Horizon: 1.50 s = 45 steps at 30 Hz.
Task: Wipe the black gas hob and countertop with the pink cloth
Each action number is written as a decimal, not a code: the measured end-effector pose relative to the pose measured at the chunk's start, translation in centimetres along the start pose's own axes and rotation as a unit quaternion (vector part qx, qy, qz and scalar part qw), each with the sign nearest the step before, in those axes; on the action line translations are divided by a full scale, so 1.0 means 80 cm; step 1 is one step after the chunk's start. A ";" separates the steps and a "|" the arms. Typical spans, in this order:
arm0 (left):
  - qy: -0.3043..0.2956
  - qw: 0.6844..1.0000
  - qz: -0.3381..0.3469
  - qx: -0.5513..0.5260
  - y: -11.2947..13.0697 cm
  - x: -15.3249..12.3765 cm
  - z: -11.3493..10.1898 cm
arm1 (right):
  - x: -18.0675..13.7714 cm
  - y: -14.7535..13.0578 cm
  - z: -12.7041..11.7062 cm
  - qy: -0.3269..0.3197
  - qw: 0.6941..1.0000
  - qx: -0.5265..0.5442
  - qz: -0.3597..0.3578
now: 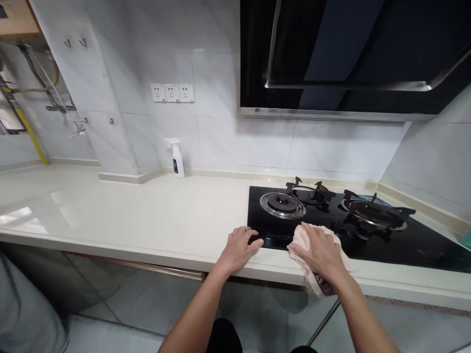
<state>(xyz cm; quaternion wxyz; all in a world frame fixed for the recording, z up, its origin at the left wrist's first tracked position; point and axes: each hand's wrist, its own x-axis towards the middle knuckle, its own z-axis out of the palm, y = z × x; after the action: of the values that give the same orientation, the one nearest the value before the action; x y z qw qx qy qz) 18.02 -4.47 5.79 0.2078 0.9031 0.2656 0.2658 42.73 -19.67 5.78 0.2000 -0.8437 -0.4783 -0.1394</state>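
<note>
Two bare forearms (196, 311) come up from the bottom edge, ending in two hands over one long pale countertop (147, 220). At far left, one grey bulky shape (27, 309) fills the lower corner; I cannot tell what it is. Above the counter there, one yellow pipe (31, 136) slants down the wall. Four hooks (83, 42) follow on the tiled pillar, two high and two low, then three sockets (172, 92) in a row. Below them stands one white spray bottle (178, 162), upright against the wall. One left hand (238, 249) rests at the stove's front left corner, empty, fingers loosely spread. One black stove (401, 251) carries two dark pan supports (375, 214); one round burner (282, 205) shows uncovered. One right hand (324, 251) is closed over one pale pink cloth (300, 239), fingers together on top; that cloth lies on the stove's front edge and droops past the counter. One dark range hood (342, 59) spans above.
</note>
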 end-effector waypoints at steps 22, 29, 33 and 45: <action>0.025 1.000 0.005 -0.003 -0.013 0.006 0.006 | 0.038 -0.013 0.004 -0.020 0.994 0.046 -0.093; 0.011 1.000 0.008 -0.023 -0.005 0.001 -0.001 | 0.017 0.089 -0.005 -0.015 0.999 0.045 0.015; 0.011 0.999 0.008 -0.029 0.000 -0.001 -0.002 | 0.012 0.071 0.006 0.029 0.999 0.044 0.012; 0.050 0.998 0.001 -0.048 -0.017 0.006 0.008 | 0.022 -0.130 0.028 0.000 0.977 0.157 -0.142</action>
<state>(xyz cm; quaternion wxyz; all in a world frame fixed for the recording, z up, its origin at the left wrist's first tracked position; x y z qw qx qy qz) 18.19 -3.30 4.77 0.2374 0.8781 0.2612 0.3231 34.71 -12.50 6.66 0.3082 -0.7250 -0.6095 -0.0895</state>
